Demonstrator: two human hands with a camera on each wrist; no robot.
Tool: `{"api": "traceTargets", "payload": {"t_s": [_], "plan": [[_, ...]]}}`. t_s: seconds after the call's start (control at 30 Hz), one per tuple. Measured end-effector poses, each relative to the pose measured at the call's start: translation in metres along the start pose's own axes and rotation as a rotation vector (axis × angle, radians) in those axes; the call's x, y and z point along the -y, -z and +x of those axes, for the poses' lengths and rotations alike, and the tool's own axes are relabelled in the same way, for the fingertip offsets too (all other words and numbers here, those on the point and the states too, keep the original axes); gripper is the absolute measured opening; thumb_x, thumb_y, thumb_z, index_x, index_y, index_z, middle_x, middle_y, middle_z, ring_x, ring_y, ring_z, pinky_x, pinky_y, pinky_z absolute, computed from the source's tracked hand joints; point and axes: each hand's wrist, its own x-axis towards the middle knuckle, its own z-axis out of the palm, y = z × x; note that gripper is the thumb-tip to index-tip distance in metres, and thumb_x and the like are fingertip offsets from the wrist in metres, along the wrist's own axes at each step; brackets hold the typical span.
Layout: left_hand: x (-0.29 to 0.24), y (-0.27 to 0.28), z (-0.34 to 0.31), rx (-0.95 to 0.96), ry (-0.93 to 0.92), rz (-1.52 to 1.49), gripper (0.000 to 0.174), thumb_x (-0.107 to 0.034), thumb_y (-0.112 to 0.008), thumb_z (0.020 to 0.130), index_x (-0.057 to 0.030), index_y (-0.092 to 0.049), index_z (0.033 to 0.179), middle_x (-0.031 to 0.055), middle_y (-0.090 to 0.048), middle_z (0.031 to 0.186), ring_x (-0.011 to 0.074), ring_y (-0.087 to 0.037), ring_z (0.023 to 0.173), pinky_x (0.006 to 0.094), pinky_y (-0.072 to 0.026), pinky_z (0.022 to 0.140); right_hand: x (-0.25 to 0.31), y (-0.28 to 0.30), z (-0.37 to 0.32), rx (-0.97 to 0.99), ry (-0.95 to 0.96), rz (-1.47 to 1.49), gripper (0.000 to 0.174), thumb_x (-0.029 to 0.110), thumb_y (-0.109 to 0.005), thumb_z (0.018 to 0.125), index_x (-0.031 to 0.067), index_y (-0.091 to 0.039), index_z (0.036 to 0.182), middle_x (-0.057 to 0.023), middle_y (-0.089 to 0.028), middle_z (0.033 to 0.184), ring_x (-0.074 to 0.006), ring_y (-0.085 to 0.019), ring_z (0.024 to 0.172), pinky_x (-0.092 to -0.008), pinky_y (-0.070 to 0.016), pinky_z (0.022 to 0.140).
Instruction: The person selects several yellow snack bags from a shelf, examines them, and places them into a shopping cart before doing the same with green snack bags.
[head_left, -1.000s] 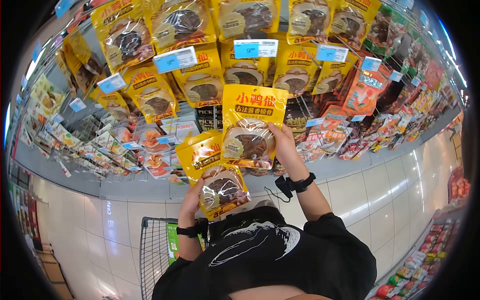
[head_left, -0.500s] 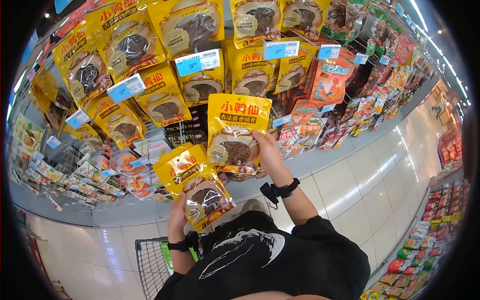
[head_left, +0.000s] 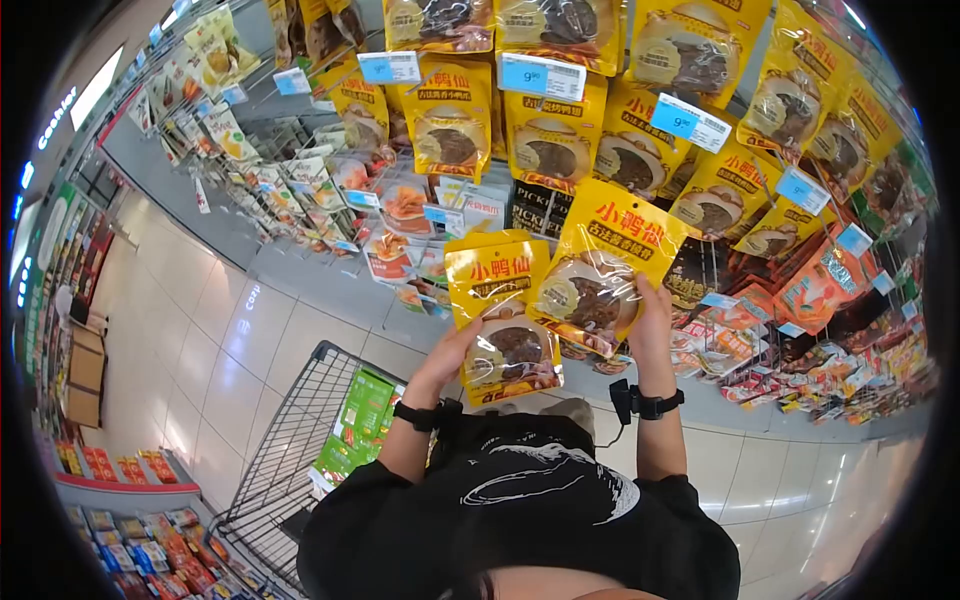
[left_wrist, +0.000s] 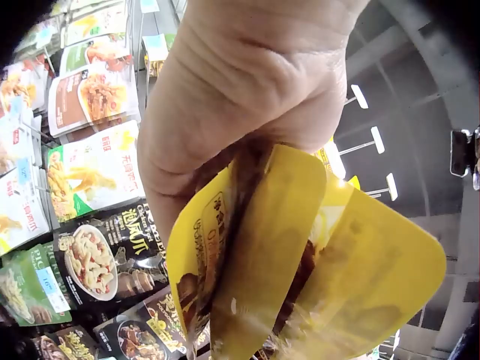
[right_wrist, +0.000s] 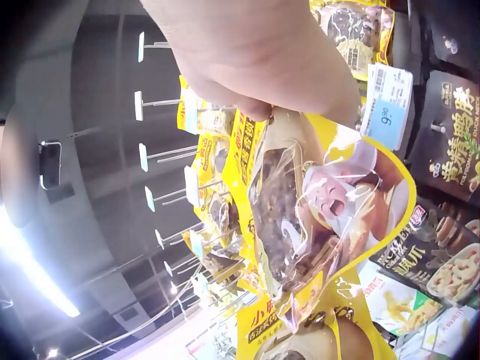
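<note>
Evidently, the left hand was grasping two yellow packs by their left side, its thumb across the front pack and the rear pack peeking out above. The right hand gripped the right pack at its right edge, thumb on the printed face; how the fingers lay behind it could not be told. This one leaned tilted, its lower left corner overlapping the front pack between the two hands. Beyond the fingertips, more yellow bags hung in rows with price tags before them. Below the left fingers, toward the person's left, stood a wire cart with a green box inside. Black straps circled both wrists.
</note>
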Motion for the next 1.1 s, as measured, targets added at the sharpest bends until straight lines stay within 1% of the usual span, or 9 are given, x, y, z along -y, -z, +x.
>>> {"api": "traceTargets", "payload": {"t_s": [0.17,0.23,0.27,0.4,0.57,0.7,0.73,0.83,1.1], "plan": [[0.007,0.015,0.003,-0.046,-0.013,-0.051,0.042,-0.029,-0.044,0.093,-0.0006,-0.041,0.125,0.0059,-0.056,0.108,0.0123,-0.054,0.093,0.0265,-0.0456,0.079,-0.003,-0.022,0.005,0.1,-0.059,-0.043,0.022,0.019,-0.051,0.09,0.0027,-0.056,0.103,0.0004,-0.06,0.08,-0.0045,-0.052,0.055,-0.0195,-0.0365,0.039],[0.0,0.013,0.0,-0.089,0.042,-0.041,0.043,-0.029,-0.044,0.093,-0.0004,-0.041,0.124,0.0063,-0.055,0.109,0.0123,-0.054,0.092,0.0266,-0.0456,0.078,-0.006,-0.032,0.005,0.062,-0.045,0.005,0.023,0.018,-0.05,0.09,0.0014,-0.056,0.104,-0.0011,-0.061,0.087,-0.0057,-0.055,0.065,-0.0194,-0.0417,0.05],[-0.001,0.013,0.0,-0.089,0.046,-0.047,0.043,-0.029,-0.044,0.093,-0.0004,-0.041,0.124,0.0063,-0.055,0.109,0.0123,-0.054,0.092,0.0266,-0.0456,0.078,-0.007,-0.029,0.007,0.125,-0.062,0.001,0.023,0.018,-0.05,0.09,0.0,-0.056,0.104,-0.0039,-0.061,0.095,-0.0087,-0.057,0.078,-0.0214,-0.0441,0.066],[-0.004,0.018,0.0,-0.072,-0.015,-0.055,0.043,-0.03,-0.045,0.093,-0.0005,-0.042,0.124,0.0063,-0.056,0.108,0.0121,-0.054,0.092,0.0268,-0.0456,0.078,-0.015,-0.034,0.015,0.155,-0.102,-0.062,0.023,0.018,-0.05,0.09,0.0004,-0.056,0.104,-0.0037,-0.061,0.095,-0.0094,-0.057,0.079,-0.0221,-0.0445,0.066],[-0.003,0.038,-0.004,-0.144,-0.092,-0.106,0.042,-0.03,-0.045,0.092,-0.0002,-0.044,0.122,0.0057,-0.056,0.107,0.0118,-0.053,0.091,0.0264,-0.0446,0.078,-0.028,-0.059,0.022,0.155,-0.105,-0.034,0.02,0.018,-0.053,0.089,0.0037,-0.057,0.102,0.0001,-0.06,0.083,-0.0064,-0.055,0.062,-0.0197,-0.0393,0.044],[-0.008,0.05,-0.008,-0.169,-0.099,-0.07,0.041,-0.03,-0.045,0.093,0.0001,-0.046,0.12,0.0061,-0.057,0.106,0.0125,-0.053,0.091,0.0274,-0.0436,0.08,-0.04,-0.087,0.023,0.156,-0.17,-0.014,0.018,0.015,-0.053,0.089,0.0031,-0.057,0.102,-0.0015,-0.061,0.086,-0.0089,-0.056,0.067,-0.0216,-0.0437,0.052],[-0.011,0.05,-0.008,-0.175,-0.115,-0.114,0.039,-0.03,-0.046,0.092,-0.0006,-0.048,0.118,0.0063,-0.058,0.104,0.0126,-0.056,0.089,0.0276,-0.0461,0.078,-0.045,-0.094,0.023,0.129,-0.162,-0.014,0.019,0.014,-0.052,0.089,0.0023,-0.056,0.102,-0.0022,-0.06,0.09,-0.0101,-0.057,0.075,-0.0224,-0.0452,0.062],[-0.009,0.058,-0.009,-0.182,-0.147,-0.186,0.037,-0.028,-0.045,0.093,-0.0013,-0.047,0.118,0.0067,-0.059,0.105,0.013,-0.058,0.089,0.0277,-0.0485,0.076,-0.055,-0.107,0.03,0.205,-0.192,-0.055,0.019,0.014,-0.052,0.089,0.0015,-0.055,0.104,-0.0029,-0.06,0.094,-0.0109,-0.056,0.082,-0.0233,-0.0442,0.071],[0.004,0.09,-0.019,-0.268,-0.217,-0.297,0.041,-0.027,-0.043,0.094,0.0013,-0.042,0.124,0.0078,-0.054,0.112,0.0133,-0.051,0.099,0.0267,-0.0424,0.084,-0.077,-0.154,0.04,0.4,-0.243,-0.127,0.022,0.015,-0.051,0.089,0.0022,-0.053,0.107,-0.0048,-0.058,0.101,-0.0129,-0.056,0.087,-0.025,-0.0451,0.074]]}}
